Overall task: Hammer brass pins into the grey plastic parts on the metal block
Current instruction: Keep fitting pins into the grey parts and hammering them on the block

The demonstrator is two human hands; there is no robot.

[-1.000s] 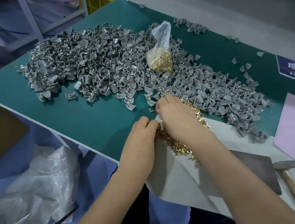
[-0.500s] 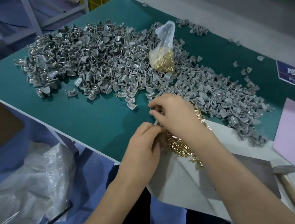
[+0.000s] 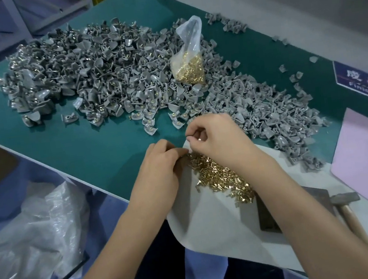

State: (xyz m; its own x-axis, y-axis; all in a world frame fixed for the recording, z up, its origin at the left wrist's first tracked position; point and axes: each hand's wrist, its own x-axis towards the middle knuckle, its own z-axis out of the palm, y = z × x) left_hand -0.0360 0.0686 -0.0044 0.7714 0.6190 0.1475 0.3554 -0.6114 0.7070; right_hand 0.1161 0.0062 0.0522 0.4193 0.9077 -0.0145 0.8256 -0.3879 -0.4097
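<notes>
My right hand [image 3: 216,139] pinches a brass pin [image 3: 199,139]; my left hand [image 3: 158,169] curls at the loose pins [image 3: 221,176], its grip unclear. Far off, a plastic bag [image 3: 189,55] holds more pins.

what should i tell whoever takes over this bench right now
Left hand: fingers curled at the edge of the loose brass pins; what it holds is hidden.
Right hand: fingers pinch something small above that pile, too small to name.
The pins lie on a white sheet; more are in a plastic bag on the heap of grey plastic parts.
Metal block is partly hidden behind the right forearm; hammer lies untouched beside it.
No part shows on the visible block; hammering is still to do.
</notes>
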